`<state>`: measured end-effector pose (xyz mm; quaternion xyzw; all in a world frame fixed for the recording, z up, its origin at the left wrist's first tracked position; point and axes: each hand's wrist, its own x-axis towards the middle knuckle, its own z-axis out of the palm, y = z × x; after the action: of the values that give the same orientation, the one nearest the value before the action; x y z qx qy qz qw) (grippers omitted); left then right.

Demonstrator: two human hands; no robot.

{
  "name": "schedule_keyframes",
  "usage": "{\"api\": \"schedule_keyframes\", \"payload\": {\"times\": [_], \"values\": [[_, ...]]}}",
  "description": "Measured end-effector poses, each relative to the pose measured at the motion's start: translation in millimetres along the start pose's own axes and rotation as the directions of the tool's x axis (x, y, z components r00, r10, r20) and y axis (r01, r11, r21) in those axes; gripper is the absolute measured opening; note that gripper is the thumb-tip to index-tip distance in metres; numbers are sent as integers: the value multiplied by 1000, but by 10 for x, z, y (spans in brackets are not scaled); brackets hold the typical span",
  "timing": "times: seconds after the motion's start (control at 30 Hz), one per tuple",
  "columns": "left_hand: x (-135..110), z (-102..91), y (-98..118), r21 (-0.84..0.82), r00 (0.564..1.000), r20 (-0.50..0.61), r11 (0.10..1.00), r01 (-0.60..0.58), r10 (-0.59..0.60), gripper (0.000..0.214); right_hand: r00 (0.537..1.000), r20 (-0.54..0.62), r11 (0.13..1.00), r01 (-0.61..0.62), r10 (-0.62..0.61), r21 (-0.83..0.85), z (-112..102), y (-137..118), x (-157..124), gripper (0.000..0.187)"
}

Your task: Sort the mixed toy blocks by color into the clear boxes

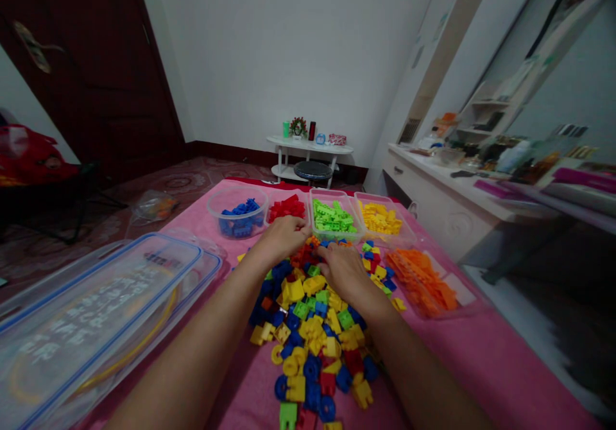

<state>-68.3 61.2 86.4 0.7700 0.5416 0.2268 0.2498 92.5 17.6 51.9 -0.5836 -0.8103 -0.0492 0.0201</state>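
Observation:
A heap of mixed plastic building blocks (315, 334), mostly yellow, blue, green and red, spreads over the pink cloth. My left hand (287, 234) is at the far end of the heap, just in front of the tub of red blocks (287, 207). Its fingers are curled in, and whatever they hold is hidden. Close beside it, my right hand (342, 268) reaches over the heap with bent fingers drawn together at some small orange blocks (312, 242). I cannot make out what is between those fingertips.
Behind the heap stand a round tub of blue blocks (240, 217), a tub of green blocks (333, 217) and a tub of yellow blocks (380, 218). A tub of orange blocks (423, 282) is at the right. Large clear lids (106, 327) with blue seals lie at the left.

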Motion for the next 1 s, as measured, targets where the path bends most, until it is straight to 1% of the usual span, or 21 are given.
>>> {"api": "schedule_keyframes", "payload": {"times": [0.03,0.07,0.1,0.13,0.2,0.27,0.3,0.37,0.43,0.53,0.6,0.67,0.7,0.77,0.83,0.87,0.9,0.93,1.0], "values": [[13,9,8,-153,999,3,987,41,-41,32,1000,-4,1000,14,-14,5,-2,1,-2,29],[24,18,17,-314,995,19,944,98,-97,31,999,-9,999,32,-32,12,-2,-3,-4,30],[34,24,26,-464,987,48,871,160,-155,30,999,-12,999,51,-51,19,1,-11,-5,30],[44,28,33,-592,975,83,777,216,-209,28,998,-16,998,65,-64,25,6,-21,-6,30],[62,33,34,-763,950,158,578,290,-269,22,997,-22,997,71,-70,37,23,-40,-6,29],[80,40,13,-838,934,229,431,333,-276,19,998,-29,996,58,-56,67,44,-41,-5,26],[88,46,-4,-856,929,255,385,346,-267,19,998,-35,994,47,-44,94,54,-29,-5,24],[103,61,-41,-864,924,291,345,366,-250,22,999,-47,983,30,-22,181,65,23,-7,20],[109,78,-71,-856,925,298,363,367,-235,24,997,-77,954,14,10,299,52,98,-10,17],[100,104,-84,-830,929,304,420,368,-213,30,977,-191,889,4,94,457,-30,194,-13,16],[84,130,-68,-818,926,326,434,376,-189,36,947,-288,843,38,141,537,-110,208,-12,14],[65,170,-37,-824,921,360,412,389,-151,42,917,-367,788,109,156,606,-179,176,-11,13],[57,194,-19,-830,915,384,386,402,-127,45,904,-398,761,148,155,632,-201,149,-9,14],[48,245,14,-838,892,445,316,446,-80,49,886,-439,714,211,148,668,-216,95,-3,25],[50,287,36,-829,855,518,232,508,-23,52,878,-454,671,247,149,699,-200,65,8,37],[54,301,40,-825,839,543,186,533,6,51,871,-463,650,258,163,714,-187,64,14,39],[59,309,41,-829,834,550,136,542,27,47,860,-475,630,265,188,730,-175,74,20,38],[64,310,38,-840,840,541,83,537,37,42,845,-488,611,270,221,744,-167,92,25,36],[71,296,29,-869,870,493,-15,494,21,31,808,-514,591,272,289,759,-165,141,29,31]]}}
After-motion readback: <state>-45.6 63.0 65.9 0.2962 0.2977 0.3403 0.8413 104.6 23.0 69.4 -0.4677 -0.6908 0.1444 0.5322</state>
